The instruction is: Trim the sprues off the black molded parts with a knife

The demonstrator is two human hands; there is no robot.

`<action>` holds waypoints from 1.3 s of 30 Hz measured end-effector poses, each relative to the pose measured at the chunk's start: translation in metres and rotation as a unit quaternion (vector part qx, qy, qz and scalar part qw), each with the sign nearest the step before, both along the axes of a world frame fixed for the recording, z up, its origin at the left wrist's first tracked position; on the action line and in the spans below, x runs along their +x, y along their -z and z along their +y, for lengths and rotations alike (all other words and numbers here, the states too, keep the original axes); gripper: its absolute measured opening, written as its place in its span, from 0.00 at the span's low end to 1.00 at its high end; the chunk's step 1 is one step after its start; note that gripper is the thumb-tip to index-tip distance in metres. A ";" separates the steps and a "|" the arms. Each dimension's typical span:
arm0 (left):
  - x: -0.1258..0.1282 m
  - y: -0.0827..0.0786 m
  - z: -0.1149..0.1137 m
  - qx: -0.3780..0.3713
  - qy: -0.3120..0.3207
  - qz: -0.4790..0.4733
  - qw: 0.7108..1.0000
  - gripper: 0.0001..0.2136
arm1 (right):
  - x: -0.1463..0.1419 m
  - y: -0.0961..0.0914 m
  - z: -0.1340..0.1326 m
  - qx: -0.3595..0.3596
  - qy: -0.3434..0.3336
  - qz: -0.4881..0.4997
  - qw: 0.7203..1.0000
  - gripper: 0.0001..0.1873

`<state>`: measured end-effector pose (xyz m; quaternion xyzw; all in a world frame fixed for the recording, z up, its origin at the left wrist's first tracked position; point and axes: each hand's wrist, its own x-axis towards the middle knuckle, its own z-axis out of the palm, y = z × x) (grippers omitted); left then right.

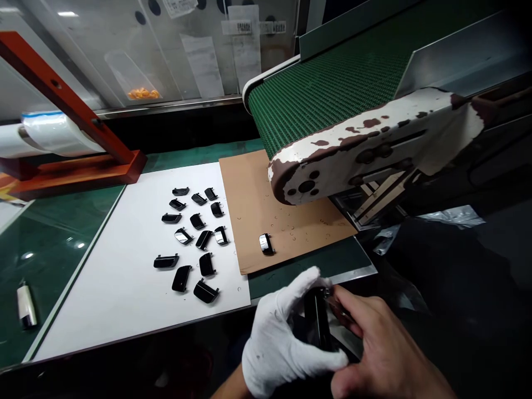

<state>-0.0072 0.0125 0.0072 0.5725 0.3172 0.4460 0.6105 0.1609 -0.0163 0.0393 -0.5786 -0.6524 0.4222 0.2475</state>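
Near right, just off the edge of the tabletop (58, 249): black part (319, 318) gripped in gloved left hand (276, 341), bare right hand (382, 338) closed about its right side, fingertips partly hidden.
Best keep the glove on the sides, bare fingertips off the shiny face, likely smudges. Watch the tabletop edge just beyond; conveyor (324, 94) overhanging cardboard (249, 205), far right, limits lifting room; loose parts (203, 239) sit left on white sheet (108, 266).

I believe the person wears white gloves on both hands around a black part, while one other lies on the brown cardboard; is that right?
Not quite: the head view shows a white glove on the left hand only; the right hand is bare. Both are around a black part, and one other piece lies on the brown cardboard.
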 end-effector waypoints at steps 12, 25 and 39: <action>-0.002 -0.001 0.002 -0.042 -0.005 0.012 0.999 0.38 | -0.007 0.007 0.003 0.085 -0.015 -0.055 0.995 0.46; -0.005 0.008 -0.004 -0.084 -0.020 -0.009 0.996 0.39 | -0.016 0.016 0.002 0.247 0.001 -0.134 0.960 0.47; -0.003 0.005 -0.008 -0.122 -0.036 0.018 0.992 0.37 | -0.021 0.018 0.002 0.314 0.046 -0.142 0.938 0.46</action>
